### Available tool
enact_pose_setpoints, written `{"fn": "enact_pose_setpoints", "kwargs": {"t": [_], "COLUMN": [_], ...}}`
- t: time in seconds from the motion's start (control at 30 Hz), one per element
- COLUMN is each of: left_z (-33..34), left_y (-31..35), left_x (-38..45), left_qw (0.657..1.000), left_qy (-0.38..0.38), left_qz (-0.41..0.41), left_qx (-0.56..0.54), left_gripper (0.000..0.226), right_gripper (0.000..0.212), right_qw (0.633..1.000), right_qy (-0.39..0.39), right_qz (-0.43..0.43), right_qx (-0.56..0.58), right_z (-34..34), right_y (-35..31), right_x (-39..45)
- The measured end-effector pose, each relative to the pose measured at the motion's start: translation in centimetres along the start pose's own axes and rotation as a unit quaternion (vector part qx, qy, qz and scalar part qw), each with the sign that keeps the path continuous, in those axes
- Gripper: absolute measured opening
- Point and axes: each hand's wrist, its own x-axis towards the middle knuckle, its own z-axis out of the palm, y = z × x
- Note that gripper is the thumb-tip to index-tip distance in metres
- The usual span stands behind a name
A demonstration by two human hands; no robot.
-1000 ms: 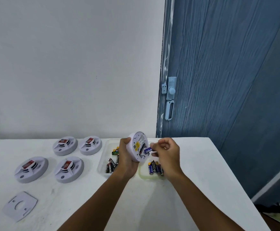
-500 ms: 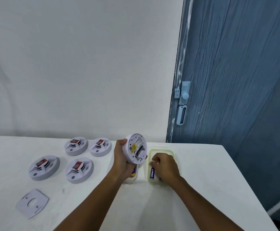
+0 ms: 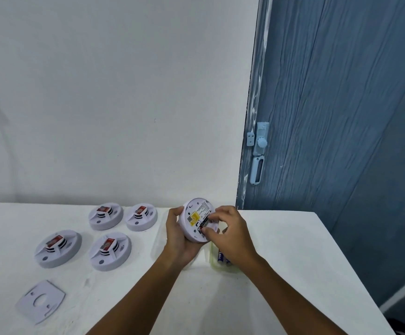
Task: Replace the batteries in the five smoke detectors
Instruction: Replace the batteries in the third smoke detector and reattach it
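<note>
The left hand (image 3: 179, 240) holds the open smoke detector (image 3: 197, 222) tilted; the right hand (image 3: 230, 234) pinches a battery (image 3: 204, 224) in its compartment. Next, likely lifting it out.

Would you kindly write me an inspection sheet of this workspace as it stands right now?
Surface: white table, bare at the right.
Job's things: four smoke detectors face up at left; a fifth, the held detector, is back side up, with a battery at its compartment; spare batteries in a clear tray.
Clutter: mounting plate lying at the front left.
Hands: left hand grips the held detector; right hand fingers on the battery.
Cables: nothing seen.
Surroundings: white wall, blue door with latch.
</note>
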Motion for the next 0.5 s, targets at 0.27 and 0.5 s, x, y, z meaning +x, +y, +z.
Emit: {"fn": "enact_pose_setpoints", "kwargs": {"t": [0.27,0.5], "left_z": [-0.1,0.2], "left_y": [0.3,0.0], "left_x": [-0.2,-0.4], "left_qw": [1.000,0.998], "left_qy": [0.019,0.035], "left_qz": [0.003,0.006], "left_qx": [0.013,0.057], "left_gripper": [0.054,0.045], "right_gripper": [0.040,0.030], "right_qw": [0.990,0.977], "right_qy": [-0.013,-0.025], "right_qz": [-0.051,-0.068], "right_qx": [-0.129,-0.200], "right_z": [0.2,0.6], "right_y": [-1.5,-1.9], "right_x": [-0.6,-0.7]}}
